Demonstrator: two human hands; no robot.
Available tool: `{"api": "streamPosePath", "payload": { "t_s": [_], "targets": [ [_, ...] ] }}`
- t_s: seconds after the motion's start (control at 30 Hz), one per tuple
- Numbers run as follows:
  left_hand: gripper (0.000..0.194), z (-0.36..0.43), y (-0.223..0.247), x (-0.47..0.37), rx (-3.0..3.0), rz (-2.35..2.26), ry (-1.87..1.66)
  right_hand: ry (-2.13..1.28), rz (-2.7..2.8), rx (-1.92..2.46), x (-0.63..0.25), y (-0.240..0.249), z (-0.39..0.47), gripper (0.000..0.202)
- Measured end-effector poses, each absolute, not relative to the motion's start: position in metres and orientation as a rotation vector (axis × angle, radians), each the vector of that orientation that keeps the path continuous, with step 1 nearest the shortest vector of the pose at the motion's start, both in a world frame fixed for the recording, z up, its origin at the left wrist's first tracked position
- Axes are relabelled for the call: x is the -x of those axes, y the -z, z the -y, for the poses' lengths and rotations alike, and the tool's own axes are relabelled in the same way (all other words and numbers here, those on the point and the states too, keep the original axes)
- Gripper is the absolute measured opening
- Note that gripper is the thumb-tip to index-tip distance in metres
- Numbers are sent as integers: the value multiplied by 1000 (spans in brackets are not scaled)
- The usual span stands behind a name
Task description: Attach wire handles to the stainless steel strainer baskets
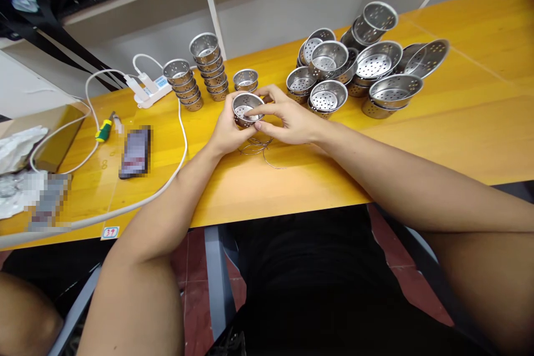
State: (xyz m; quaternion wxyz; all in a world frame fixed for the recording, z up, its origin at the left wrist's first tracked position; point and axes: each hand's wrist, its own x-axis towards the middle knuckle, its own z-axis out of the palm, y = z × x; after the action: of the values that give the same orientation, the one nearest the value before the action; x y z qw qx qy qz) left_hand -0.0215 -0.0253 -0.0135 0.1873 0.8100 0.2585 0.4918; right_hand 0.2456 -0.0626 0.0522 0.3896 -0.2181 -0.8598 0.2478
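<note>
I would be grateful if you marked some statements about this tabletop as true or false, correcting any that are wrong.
1. The left hand holds a small perforated metal cup. True.
2. The right hand rests flat on the table, away from the cup. False: it is at the cup, a finger reaching inside.
3. Thin curled wire shows just below the cup. True.
4. The tool with the green-and-yellow handle lies to the right of both hands. False: it lies to their left.
5. White plugs sit in the power strip. True.
6. The label on the table edge reads 52. False: it reads 39.
</note>
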Motion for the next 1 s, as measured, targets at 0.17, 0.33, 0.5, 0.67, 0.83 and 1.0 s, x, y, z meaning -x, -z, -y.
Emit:
{"api": "streamPosePath", "payload": {
  "t_s": [0.17,0.33,0.5,0.67,0.83,1.0],
  "targets": [
    [106,25,12,23,-2307,-737,-1312,-557,2188,553,-247,-57,60,65],
    [117,26,13,22,-2346,-730,-1262,-514,2196,551,-248,-60,60,84],
    [123,33,8,20,-2333,-794,-1174,-381,2216,625,-262,-73,50,91],
    [116,37,5,25,-2271,-904,-1074,110,1991,839,-319,-107,30,85],
    [104,37,4,28,-2283,-932,-1074,163,1809,1120,-372,-115,12,90],
    [101,36,3,31,-2303,-947,-1076,23,1854,1324,-377,-113,15,83]
  ]
}}
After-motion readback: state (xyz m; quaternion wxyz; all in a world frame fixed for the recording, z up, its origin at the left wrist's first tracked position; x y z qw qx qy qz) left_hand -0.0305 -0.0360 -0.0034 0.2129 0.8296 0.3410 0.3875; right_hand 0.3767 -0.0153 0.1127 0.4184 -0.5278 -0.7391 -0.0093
